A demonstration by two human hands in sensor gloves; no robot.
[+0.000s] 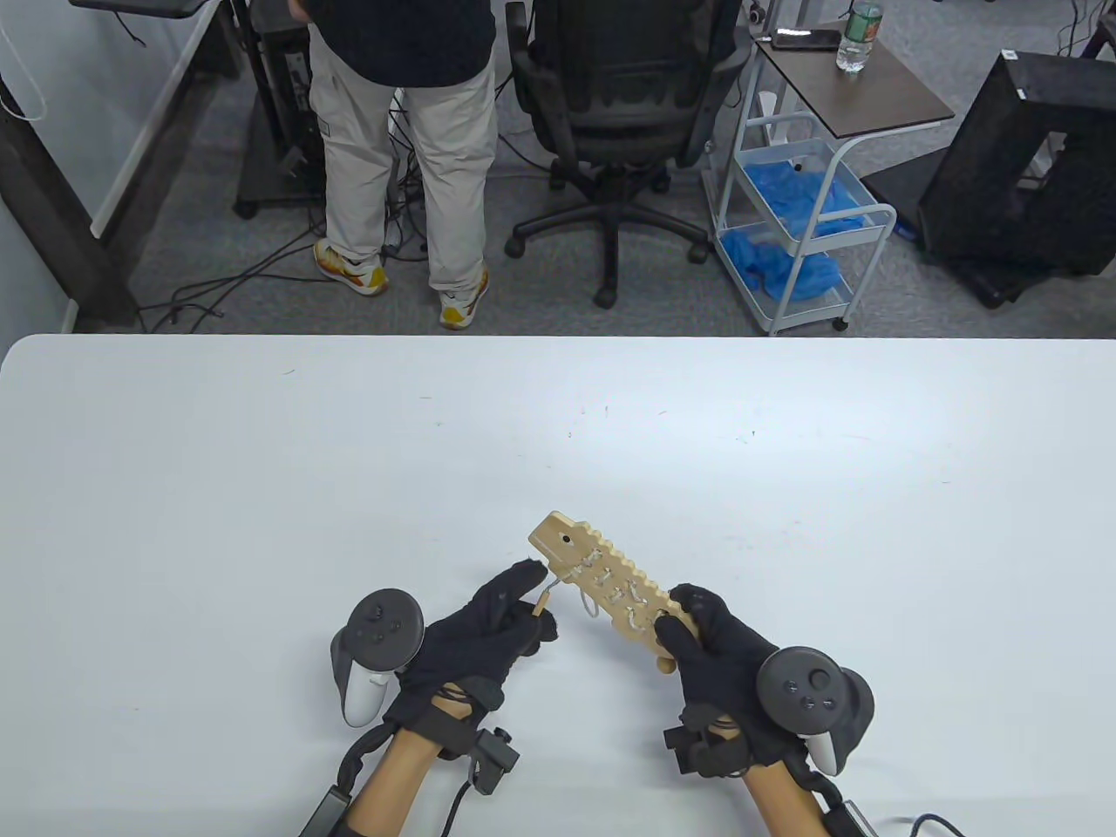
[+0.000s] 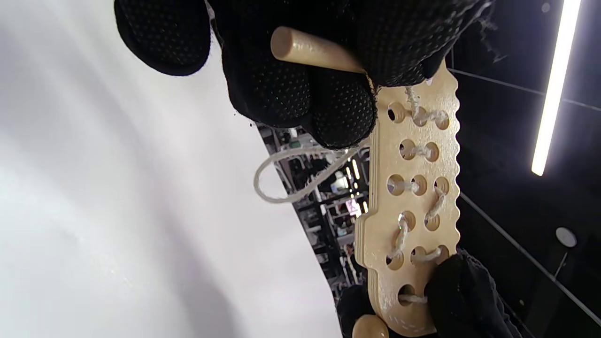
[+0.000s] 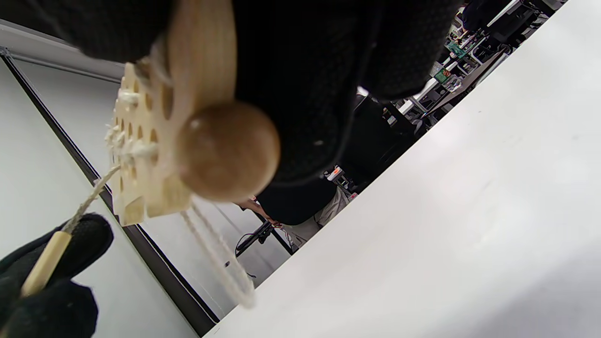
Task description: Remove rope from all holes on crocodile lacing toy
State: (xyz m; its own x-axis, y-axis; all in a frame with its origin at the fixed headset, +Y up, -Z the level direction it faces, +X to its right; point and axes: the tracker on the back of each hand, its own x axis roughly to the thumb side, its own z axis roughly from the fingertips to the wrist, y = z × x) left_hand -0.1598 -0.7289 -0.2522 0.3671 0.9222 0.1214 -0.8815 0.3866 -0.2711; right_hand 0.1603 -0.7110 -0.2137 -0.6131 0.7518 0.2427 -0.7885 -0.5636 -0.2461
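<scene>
Wooden and smooth, the needle peg [image 1: 541, 602] is sitting pinched in my left hand [image 1: 488, 632], its fuzzy white rope [image 2: 281, 180] looping slack below my fingertips. I'm judging that loop could snag or knot if I'm tugging crookedly. Right of that, my right hand [image 1: 719, 649] is gripping the scalloped plywood crocodile lacing toy's [image 1: 602, 580] tail end, still mostly laced, above the table [image 1: 261, 488].

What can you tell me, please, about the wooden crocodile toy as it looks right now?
The crocodile toy is a flat, pale wooden board with a toothed edge and rows of round holes. White rope is laced through many holes, one slack loop hanging free. The right hand grips its tail end above the table; the left hand pinches the rope's wooden needle.
</scene>
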